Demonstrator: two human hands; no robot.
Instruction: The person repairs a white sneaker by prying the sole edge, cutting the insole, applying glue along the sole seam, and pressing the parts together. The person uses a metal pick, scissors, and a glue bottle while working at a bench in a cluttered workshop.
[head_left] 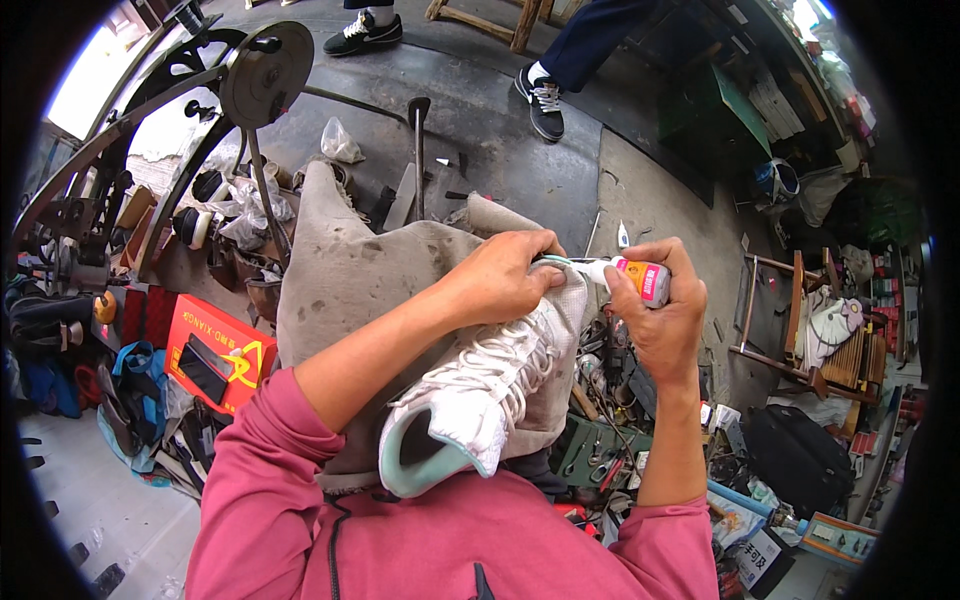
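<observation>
A white sneaker (500,385) with loose-looking laces and a mint lining lies toe-away on a stained grey cloth (360,260) over my lap. My left hand (510,275) is closed on the shoe's toe, where a thin mint edge of the sole shows. My right hand (660,300) grips a small white glue bottle (640,280) with a pink and orange label, its nozzle at the toe edge beside my left fingers. Whether the nozzle touches the shoe is too small to tell.
An iron machine (265,75) stands left, near a red box (195,340) bearing a phone. Another person's legs and dark sneakers (545,105) are ahead. Tools (600,460) lie right of my lap, with a wooden folding chair (840,370) and black bag (790,455) beyond.
</observation>
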